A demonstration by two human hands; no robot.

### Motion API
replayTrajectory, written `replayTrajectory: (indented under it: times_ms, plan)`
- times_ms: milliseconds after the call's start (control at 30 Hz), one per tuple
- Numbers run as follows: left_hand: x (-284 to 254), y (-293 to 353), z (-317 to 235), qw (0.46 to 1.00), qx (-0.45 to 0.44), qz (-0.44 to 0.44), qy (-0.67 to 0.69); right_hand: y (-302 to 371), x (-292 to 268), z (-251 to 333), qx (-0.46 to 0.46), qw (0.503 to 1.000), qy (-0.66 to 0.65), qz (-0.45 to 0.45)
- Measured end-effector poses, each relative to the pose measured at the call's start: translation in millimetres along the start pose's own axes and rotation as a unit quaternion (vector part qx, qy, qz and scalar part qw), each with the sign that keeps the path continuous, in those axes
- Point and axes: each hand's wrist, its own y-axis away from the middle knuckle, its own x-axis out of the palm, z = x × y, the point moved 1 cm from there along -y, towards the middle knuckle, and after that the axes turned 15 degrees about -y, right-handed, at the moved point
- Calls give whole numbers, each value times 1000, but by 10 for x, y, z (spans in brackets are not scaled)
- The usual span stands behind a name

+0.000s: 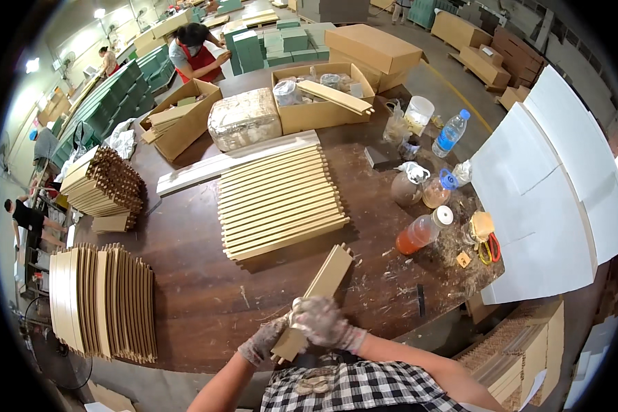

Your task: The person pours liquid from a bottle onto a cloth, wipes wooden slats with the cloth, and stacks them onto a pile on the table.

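Both my hands wear stained work gloves. A flat wooden slat [329, 272] with small pegs at its ends slants across the near edge of the table, close to my checked apron. Round its lower part my left hand [266, 341] is closed. My right hand [325, 323] lies over the slat's middle with its fingers curled and slightly blurred. A pale bit shows between the hands, too small to name. Beyond them lies a row of pegged slats [281, 199], set side by side, with a long pale board [185, 180] along its far side.
Stacked slats [103, 302] stand at left, with another pile [103, 189] behind. Cartons [323, 122] and a taped bundle [245, 120] line the far edge. Bottles [422, 231] and yellow-red scissors [489, 248] sit at right, near white panels [539, 192]. A co-worker [198, 53] stands beyond.
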Motion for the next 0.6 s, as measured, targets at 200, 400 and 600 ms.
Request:
replayTrajectory:
  times_ms: [200, 400, 600]
  plan:
    - [167, -83, 13, 988, -82, -60, 118, -66, -238, -877, 70, 996, 41, 32]
    - [231, -108, -31, 978, -46, 24, 200, -246, -776, -1526, 213, 963, 160, -51]
    - [257, -202, 113, 995, 90, -53, -7, -247, -381, -611, 98, 992, 77, 11]
